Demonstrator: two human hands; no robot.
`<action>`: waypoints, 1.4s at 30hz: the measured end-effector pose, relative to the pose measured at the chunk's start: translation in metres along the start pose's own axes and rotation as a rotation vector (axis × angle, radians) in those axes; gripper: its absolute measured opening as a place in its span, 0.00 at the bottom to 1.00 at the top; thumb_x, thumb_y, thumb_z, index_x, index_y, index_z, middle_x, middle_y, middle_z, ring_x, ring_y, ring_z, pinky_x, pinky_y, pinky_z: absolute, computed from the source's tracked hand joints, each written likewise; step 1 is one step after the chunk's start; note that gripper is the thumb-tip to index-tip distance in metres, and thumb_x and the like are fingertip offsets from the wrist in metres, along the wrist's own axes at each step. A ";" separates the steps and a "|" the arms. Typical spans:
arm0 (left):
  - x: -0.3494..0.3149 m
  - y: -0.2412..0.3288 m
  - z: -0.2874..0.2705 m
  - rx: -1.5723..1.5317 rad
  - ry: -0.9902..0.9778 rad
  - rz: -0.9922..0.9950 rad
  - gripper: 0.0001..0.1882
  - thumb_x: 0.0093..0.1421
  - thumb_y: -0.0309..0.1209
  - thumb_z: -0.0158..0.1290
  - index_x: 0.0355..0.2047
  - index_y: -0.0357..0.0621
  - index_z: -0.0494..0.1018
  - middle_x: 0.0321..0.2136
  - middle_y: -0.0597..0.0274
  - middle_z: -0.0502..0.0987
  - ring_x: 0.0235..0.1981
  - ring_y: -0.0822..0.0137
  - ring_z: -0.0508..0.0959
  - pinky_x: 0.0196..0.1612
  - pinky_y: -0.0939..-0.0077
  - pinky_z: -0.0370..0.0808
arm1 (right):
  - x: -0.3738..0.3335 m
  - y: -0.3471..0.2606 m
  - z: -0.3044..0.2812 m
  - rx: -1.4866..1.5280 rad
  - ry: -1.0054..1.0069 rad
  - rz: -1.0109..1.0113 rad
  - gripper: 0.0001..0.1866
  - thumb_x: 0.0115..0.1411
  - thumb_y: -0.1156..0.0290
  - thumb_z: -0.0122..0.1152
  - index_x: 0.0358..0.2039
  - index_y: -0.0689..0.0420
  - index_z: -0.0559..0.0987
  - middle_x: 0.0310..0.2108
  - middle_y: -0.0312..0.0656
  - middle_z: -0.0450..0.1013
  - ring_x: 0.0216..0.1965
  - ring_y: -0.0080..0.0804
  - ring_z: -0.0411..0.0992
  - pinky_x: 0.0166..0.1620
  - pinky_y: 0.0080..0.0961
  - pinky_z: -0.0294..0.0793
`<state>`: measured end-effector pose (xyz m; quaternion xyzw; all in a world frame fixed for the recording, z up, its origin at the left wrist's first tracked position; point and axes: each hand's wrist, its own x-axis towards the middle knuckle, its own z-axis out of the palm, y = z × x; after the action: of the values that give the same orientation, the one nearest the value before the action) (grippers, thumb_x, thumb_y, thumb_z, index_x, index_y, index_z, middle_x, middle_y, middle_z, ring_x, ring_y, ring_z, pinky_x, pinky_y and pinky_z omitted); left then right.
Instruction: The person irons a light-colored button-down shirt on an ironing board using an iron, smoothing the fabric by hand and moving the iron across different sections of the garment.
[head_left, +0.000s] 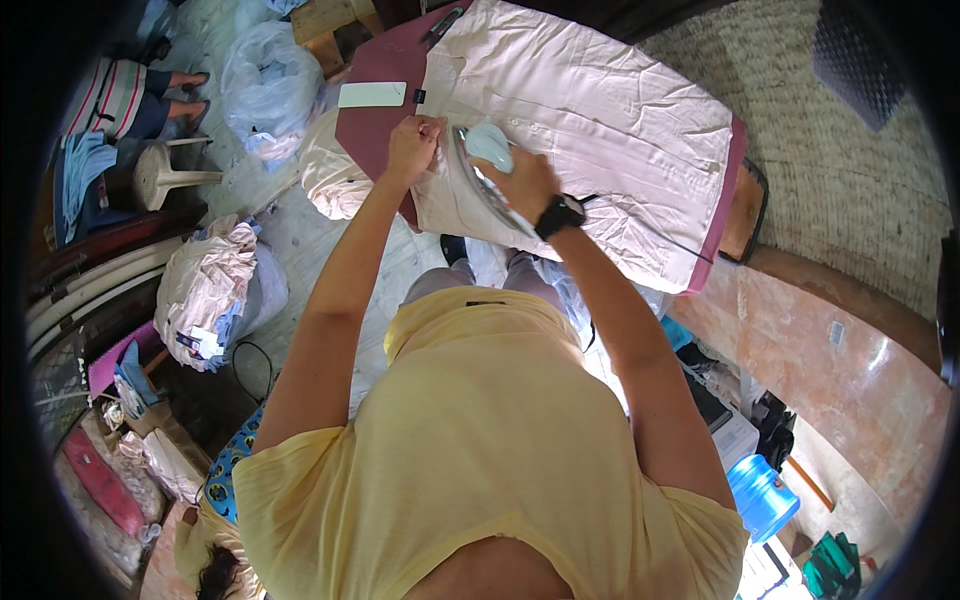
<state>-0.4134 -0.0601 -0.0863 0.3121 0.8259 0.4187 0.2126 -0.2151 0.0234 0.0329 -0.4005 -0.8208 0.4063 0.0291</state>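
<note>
Head view, watched from my remote post: the biggest thing in play is a maroon-covered ironing board (365, 55), slanting from upper left to lower right beyond the person's body. Spread over most of it, a pale pinkish-cream garment (620, 135); creased at the far edge and lower right, smoother around the middle, a buttoned-looking strip running along it.

Next down, the iron (488, 145), on the garment's left part. Key relation, as I judge it: the iron lies just right of the left hand (412, 150), long axis sloping from upper left to lower right, narrower end apparently away from the body. Right hand (525, 188) is the nearer, closed round its handle. Pale blue-green body, shiny metal edge along its left side; whether the sole lies fully flat I can't tell.

Left hand: fingers bent at the cloth, touching it; pinching or merely pressing, I can't tell. Smallest noted: a white strip (372, 94) on bare maroon, beyond that hand.
</note>
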 end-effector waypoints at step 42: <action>0.005 0.031 0.050 0.598 -0.079 0.656 0.28 0.68 0.35 0.43 0.68 0.57 0.56 0.70 0.71 0.53 0.71 0.63 0.50 0.70 0.48 0.47 | -0.015 0.035 0.017 -0.097 0.307 0.178 0.26 0.56 0.48 0.66 0.33 0.64 0.80 0.22 0.56 0.77 0.29 0.57 0.77 0.33 0.45 0.77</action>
<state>-0.3756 -0.0148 -0.0891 0.6210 0.7593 0.1946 0.0004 -0.1892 0.0146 0.0013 -0.5297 -0.7867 0.3014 0.0988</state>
